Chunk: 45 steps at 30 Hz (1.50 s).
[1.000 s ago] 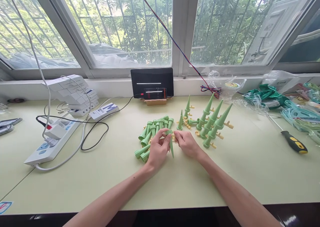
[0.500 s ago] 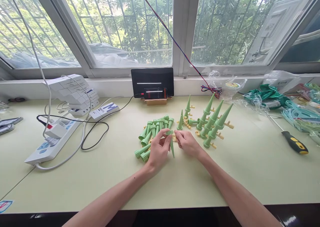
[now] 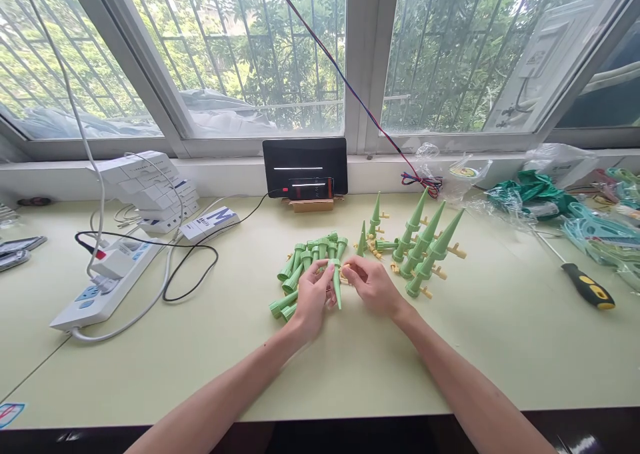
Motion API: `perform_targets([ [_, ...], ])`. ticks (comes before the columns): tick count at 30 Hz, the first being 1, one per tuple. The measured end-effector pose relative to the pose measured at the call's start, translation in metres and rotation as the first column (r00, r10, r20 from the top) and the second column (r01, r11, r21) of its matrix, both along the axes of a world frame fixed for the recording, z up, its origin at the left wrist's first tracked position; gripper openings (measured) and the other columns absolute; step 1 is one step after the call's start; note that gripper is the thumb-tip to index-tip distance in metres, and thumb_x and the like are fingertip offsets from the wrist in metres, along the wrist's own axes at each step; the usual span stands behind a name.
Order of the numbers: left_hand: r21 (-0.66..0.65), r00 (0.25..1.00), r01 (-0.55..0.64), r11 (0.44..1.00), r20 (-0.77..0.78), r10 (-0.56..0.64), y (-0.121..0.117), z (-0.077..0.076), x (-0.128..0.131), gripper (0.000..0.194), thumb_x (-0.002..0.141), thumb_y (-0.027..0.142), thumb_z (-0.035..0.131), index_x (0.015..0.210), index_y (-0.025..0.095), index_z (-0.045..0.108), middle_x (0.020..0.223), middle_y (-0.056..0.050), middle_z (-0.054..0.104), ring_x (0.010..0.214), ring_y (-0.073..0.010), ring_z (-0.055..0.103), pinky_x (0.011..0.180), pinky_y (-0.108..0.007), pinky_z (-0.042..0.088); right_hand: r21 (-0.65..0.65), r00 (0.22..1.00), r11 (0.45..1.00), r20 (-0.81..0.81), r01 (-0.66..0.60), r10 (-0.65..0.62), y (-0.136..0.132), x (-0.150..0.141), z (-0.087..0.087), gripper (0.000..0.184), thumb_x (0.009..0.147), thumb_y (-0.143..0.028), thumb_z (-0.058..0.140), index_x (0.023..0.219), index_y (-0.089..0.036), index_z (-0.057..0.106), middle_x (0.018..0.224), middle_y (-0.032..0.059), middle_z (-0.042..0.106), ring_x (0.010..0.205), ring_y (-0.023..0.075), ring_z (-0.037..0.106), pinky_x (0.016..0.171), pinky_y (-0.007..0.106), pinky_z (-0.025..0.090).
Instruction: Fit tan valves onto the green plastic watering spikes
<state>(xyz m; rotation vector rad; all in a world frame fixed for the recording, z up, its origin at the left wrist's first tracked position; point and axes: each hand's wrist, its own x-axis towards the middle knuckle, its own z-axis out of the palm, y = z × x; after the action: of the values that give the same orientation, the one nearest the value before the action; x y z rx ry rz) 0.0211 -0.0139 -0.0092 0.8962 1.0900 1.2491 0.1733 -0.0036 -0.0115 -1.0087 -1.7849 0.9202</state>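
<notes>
My left hand [image 3: 314, 297] grips a green plastic watering spike [image 3: 337, 286] by its wide collar, tip pointing down toward me. Close on its right, my right hand [image 3: 371, 282] pinches a small yellow valve [image 3: 346, 267] against the collar's side; the fingers partly hide it. Loose green spikes [image 3: 306, 261] lie in a pile behind and left of my left hand. Beyond my right hand, several green spikes with yellow valves [image 3: 423, 247] stand tips up, some stacked. A few small yellow valves [image 3: 374, 249] lie among them.
A phone [image 3: 311, 189] leans on a black tablet [image 3: 305, 161] at the back. To the left are a power strip [image 3: 113, 281], cables, and a stack of white boxes [image 3: 160, 191]. A screwdriver [image 3: 587, 285] and plastic bags [image 3: 535, 197] lie on the right.
The spike in my left hand has moved slightly left and turned more upright, its collar showing more. My right fingers have shifted left, and the yellow valve now shows at the collar.
</notes>
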Motion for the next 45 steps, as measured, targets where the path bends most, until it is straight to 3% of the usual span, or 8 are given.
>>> perform_targets([
  [11,0.013,0.999,0.012,1.0,-0.037,-0.012,0.0,-0.001,-0.001,0.046,0.075,0.051,0.075,0.102,0.018,0.058,0.056,0.009,0.044,0.044,-0.0052,0.033,0.036,-0.017,0.034,0.021,0.999,0.999,0.039,0.026,-0.027,0.004,0.001,-0.008,0.038,0.097,-0.047,0.048,0.072,-0.018,0.053,0.06,-0.0047,0.036,0.055,0.0107,0.029,0.053,0.026,0.024],
  [19,0.144,0.987,0.038,0.989,-0.161,-0.014,0.001,-0.009,-0.002,0.044,0.08,0.051,0.069,0.108,0.02,0.055,0.059,0.007,0.051,0.042,-0.0075,0.04,0.036,-0.02,0.038,0.017,0.998,0.998,0.036,0.057,-0.058,0.004,-0.001,-0.007,0.042,0.098,-0.044,0.046,0.064,-0.019,0.043,0.059,-0.0042,0.035,0.057,0.0112,0.03,0.054,0.026,0.024],
  [26,0.231,0.966,0.074,0.97,-0.258,-0.012,-0.003,-0.009,0.0,0.036,0.084,0.049,0.065,0.104,0.021,0.055,0.064,0.008,0.045,0.039,-0.0063,0.044,0.036,-0.021,0.04,0.018,0.992,0.993,0.043,0.119,-0.12,0.004,-0.003,-0.008,0.049,0.098,-0.048,0.042,0.059,-0.02,0.032,0.055,-0.0043,0.031,0.055,0.0115,0.028,0.053,0.027,0.024],
  [31,0.263,0.955,0.106,0.959,-0.295,-0.025,-0.005,-0.008,0.001,0.031,0.087,0.046,0.063,0.104,0.022,0.056,0.067,0.007,0.043,0.042,-0.0059,0.046,0.038,-0.02,0.041,-0.035,0.99,0.989,0.021,0.14,-0.14,0.003,-0.004,-0.006,0.053,0.098,-0.051,0.04,0.057,-0.019,0.042,0.055,-0.0012,0.046,0.054,0.0119,0.039,0.054,0.026,0.029],
  [35,0.273,0.954,0.113,0.955,-0.299,-0.027,-0.005,-0.011,0.0,0.03,0.088,0.045,0.063,0.104,0.022,0.056,0.068,0.007,0.043,0.042,-0.0056,0.046,0.039,-0.019,0.041,-0.048,0.987,0.986,0.021,0.159,-0.158,0.003,-0.005,-0.005,0.055,0.098,-0.053,0.04,0.055,-0.018,0.046,0.053,-0.0004,0.048,0.052,0.0118,0.041,0.052,0.026,0.029],
  [41,0.3,0.95,0.129,0.945,-0.312,-0.03,-0.005,-0.014,-0.001,0.028,0.088,0.044,0.062,0.104,0.022,0.057,0.07,0.006,0.044,0.044,-0.0056,0.047,0.041,-0.019,0.041,-0.08,0.985,0.982,0.02,0.173,-0.172,0.002,-0.005,-0.005,0.058,0.096,-0.056,0.041,0.052,-0.018,0.049,0.048,-0.001,0.045,0.051,0.0123,0.045,0.052,0.026,0.032],
  [45,0.313,0.943,0.141,0.939,-0.331,-0.031,-0.006,-0.013,0.0,0.027,0.088,0.044,0.062,0.105,0.023,0.059,0.069,0.006,0.043,0.045,-0.0063,0.048,0.042,-0.02,0.041,-0.197,0.988,0.968,-0.006,0.153,-0.157,0.002,-0.004,-0.004,0.059,0.094,-0.058,0.043,0.051,-0.018,0.052,0.041,-0.0031,0.039,0.041,0.0106,0.037,0.046,0.025,0.031],
])
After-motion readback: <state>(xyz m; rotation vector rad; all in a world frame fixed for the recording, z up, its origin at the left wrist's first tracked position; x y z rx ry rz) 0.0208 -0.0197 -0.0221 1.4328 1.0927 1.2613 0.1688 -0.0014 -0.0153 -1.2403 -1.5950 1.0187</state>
